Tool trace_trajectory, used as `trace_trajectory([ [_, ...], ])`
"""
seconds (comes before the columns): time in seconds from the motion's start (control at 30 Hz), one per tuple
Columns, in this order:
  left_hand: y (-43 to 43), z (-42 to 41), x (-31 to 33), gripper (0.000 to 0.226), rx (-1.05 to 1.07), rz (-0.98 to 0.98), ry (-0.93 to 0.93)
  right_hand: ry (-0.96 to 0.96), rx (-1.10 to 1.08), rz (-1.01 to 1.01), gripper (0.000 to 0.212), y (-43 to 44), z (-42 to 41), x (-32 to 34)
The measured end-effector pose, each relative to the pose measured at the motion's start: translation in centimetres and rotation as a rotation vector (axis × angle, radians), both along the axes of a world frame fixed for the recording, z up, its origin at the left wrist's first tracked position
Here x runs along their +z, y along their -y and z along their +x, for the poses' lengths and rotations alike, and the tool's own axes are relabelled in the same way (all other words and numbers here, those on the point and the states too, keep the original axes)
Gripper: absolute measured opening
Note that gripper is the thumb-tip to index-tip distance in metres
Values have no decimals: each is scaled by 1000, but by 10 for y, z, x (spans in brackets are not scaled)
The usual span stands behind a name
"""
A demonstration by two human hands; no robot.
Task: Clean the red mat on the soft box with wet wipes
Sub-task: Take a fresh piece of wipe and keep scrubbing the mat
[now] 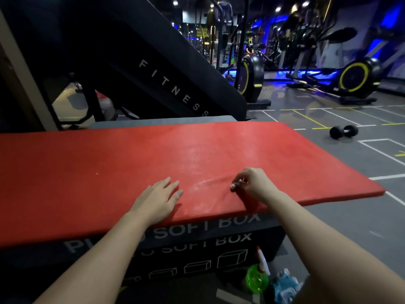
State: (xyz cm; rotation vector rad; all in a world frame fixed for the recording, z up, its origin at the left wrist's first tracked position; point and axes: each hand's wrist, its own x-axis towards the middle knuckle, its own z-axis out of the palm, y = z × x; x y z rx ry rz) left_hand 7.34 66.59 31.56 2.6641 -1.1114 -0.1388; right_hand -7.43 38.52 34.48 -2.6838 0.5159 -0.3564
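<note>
I look down at a red mat [131, 154] that lies across the top of a black soft box [197, 244] in a dim gym. The mat's right end overhangs the box, and its left end is cut off by the frame.

My left grip [156, 200] lies open and flat on the mat, close to its near edge and left of centre. I judge it is there to hold the mat steady.

A pale, dusty smear covers the mat between my two hands.

My right grip [252, 183] is near the same edge, further right, with its fingers curled and their tips on the mat. Something small and pale shows at the tips. I cannot tell whether it is a scrap of wipe or only my nails, so I cannot say if this grip holds anything. A faint crease in the mat runs towards it, which suggests I am picking or rubbing at a spot.

On the floor beside the box's near right corner stand a green spray bottle [257, 277] and a blurred blue pack [285, 284], possibly the wipes.

Further right, well apart from the mat, a dumbbell [343, 131] lies on the floor.
</note>
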Motion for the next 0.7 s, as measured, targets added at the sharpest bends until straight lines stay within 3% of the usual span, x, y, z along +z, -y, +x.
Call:
trace_trajectory([
  [0.07, 6, 5, 0, 58, -4, -2, 39, 9, -28, 19, 12, 4, 14, 2],
  [0.27, 32, 26, 0, 56, 10, -99, 96, -304, 117, 133, 7, 24, 3, 29],
  [0.57, 68, 66, -10, 55, 50, -136, 114, 58, -23, 86, 8, 45, 93, -3],
  [0.7, 77, 67, -17, 58, 32, 43, 60, -73, 15, 146, 4, 57, 97, 10],
])
